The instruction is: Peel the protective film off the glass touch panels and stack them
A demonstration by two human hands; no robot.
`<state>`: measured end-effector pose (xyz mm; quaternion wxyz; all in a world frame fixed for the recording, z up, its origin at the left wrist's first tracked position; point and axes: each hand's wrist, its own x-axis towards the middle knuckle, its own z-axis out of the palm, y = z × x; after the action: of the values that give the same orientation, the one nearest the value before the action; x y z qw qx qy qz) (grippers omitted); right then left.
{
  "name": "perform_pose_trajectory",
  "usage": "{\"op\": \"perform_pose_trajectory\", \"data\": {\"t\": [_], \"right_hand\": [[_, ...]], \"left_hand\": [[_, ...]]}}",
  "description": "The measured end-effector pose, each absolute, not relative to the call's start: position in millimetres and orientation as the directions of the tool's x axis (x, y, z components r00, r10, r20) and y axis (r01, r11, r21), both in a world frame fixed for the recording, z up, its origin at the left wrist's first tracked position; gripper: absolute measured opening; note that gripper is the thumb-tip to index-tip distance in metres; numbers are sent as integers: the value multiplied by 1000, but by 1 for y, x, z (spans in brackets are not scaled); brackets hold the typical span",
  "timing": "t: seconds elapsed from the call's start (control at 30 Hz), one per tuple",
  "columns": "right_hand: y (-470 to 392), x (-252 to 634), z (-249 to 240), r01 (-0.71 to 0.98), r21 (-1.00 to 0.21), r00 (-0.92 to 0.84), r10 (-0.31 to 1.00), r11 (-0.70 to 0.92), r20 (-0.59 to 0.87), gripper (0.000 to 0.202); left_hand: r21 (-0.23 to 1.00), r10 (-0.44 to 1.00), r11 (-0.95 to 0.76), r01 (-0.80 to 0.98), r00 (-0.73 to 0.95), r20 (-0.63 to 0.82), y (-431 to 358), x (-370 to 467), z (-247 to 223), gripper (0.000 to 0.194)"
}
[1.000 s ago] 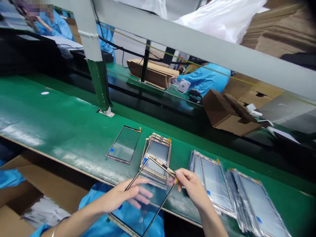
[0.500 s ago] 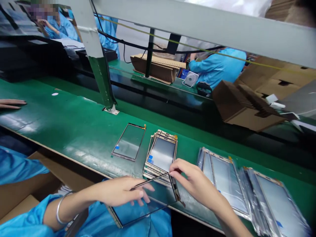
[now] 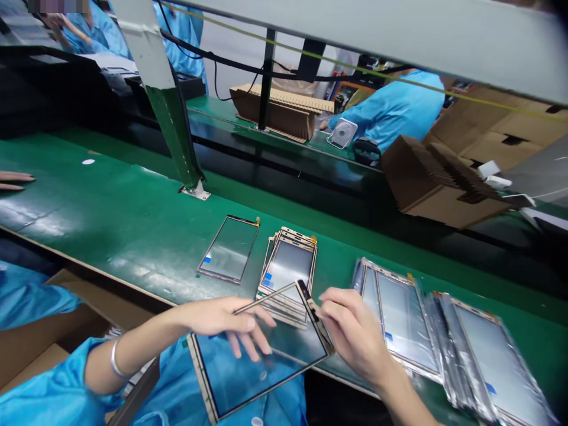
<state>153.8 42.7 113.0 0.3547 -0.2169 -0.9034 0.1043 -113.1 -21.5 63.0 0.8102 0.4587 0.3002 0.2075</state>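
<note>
A clear glass panel with a dark frame is tilted over my lap, past the bench edge. My left hand grips its upper long edge, fingers spread behind the glass. At the panel's right end, my right hand has its fingers curled by the dark strip; its fingertips are partly hidden. Just beyond lies a stack of framed panels with blue tabs. One single panel lies flat on the green bench to the left of the stack.
Wrapped panels and more in plastic lie at the right of the green bench. A post stands behind. Cardboard boxes and people in blue are beyond; another person's hand rests far left.
The held panel has turned, its right end rising and more of its face showing. My right hand has shifted from the upper corner along the right end. The view has moved slightly.
</note>
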Motion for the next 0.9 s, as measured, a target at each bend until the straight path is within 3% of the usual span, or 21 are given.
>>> {"op": "perform_pose_trajectory", "data": {"t": [0.1,0.17,0.23,0.33,0.43,0.47,0.53,0.63,0.73,0.9], "right_hand": [[29,167,111,120,-785,-528,709,607,467,13],[20,181,112,-35,-927,-450,822,374,349,11],[14,199,114,-111,-950,-304,900,291,311,11],[11,222,118,-138,-928,-11,936,346,351,16],[17,220,121,67,-884,175,866,464,468,12],[21,213,121,183,-856,118,854,483,507,10],[31,191,122,375,-754,-178,841,539,512,12],[47,158,123,425,-601,-603,707,677,370,14],[57,141,126,425,-523,-738,618,738,272,11],[56,143,130,418,-462,-809,552,782,202,15]], "left_hand": [[790,574,588,-175,778,-255,-11,-121,55,44],[743,567,631,-222,786,-246,-5,-128,54,39],[717,592,642,-272,770,-239,-1,-135,55,36],[731,638,615,-296,732,-240,1,-143,58,35],[811,672,550,-200,682,-288,0,-141,64,37],[843,686,519,-144,659,-310,-2,-137,67,38],[894,704,449,-3,618,-351,-6,-128,74,39],[929,719,314,196,590,-368,-15,-112,87,40],[933,727,184,310,596,-341,-21,-105,98,38],[903,769,-22,430,584,-259,-24,-107,109,34]]}}
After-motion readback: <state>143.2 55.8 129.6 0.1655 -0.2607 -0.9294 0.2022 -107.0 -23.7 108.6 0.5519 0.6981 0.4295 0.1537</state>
